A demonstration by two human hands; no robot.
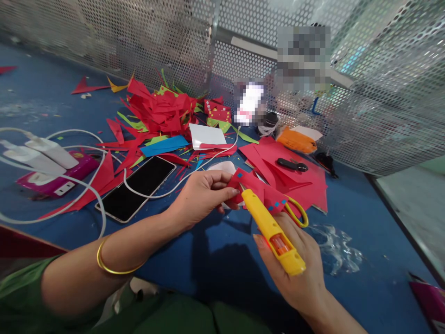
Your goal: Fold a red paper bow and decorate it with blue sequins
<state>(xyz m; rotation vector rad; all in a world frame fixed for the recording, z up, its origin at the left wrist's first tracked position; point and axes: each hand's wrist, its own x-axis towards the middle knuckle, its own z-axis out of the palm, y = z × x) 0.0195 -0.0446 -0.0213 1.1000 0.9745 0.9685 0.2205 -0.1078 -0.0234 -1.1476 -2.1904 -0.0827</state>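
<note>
My left hand [203,195] pinches a folded red paper piece [250,182] with blue square dots between thumb and fingers. In my right hand [299,260] is a yellow glue gun [269,227], its thin metal tip pointing at the red paper close to my left thumb. A small red glow shows by my right thumb. Whether the tip touches the paper I cannot tell. Just beyond my right fingers lie scissors, of which a yellow handle loop [299,212] shows. A whitish round item [222,166] is partly hidden behind my left hand.
Red paper scraps [163,109] heap at the back. Red sheets [271,160] lie right of centre, with a black tool [292,164] on them. A dark phone [135,190], white cables and a purple power strip [57,174] occupy the left. A perforated metal screen [167,41] borders the blue table.
</note>
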